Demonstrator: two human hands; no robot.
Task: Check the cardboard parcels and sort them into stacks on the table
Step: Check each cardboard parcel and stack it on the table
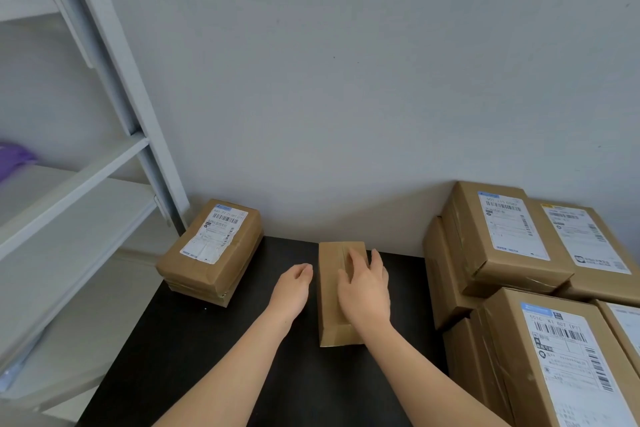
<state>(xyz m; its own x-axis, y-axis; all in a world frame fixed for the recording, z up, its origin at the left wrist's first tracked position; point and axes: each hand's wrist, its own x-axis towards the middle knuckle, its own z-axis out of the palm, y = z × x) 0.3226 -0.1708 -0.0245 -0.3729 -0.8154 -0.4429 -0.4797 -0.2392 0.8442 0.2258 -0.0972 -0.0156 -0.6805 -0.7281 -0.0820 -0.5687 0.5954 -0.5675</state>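
Fingers of the right hand are lying spread and nearly straight on top of the small parcel, gripping nothing. The left hand is hovering just beside the parcel's left side, fingers loosely curled and empty; contact cannot be told. The parcel is sitting mid-way along the counter near its back edge, between a labelled stack at the back left corner and taller stacks along the right edge.

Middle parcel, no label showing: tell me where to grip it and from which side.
Take the middle parcel by its two long side faces, from above. It lies flat and narrow on the black table, length running away from the person, bare table along both sides. The right hand lies on its top.
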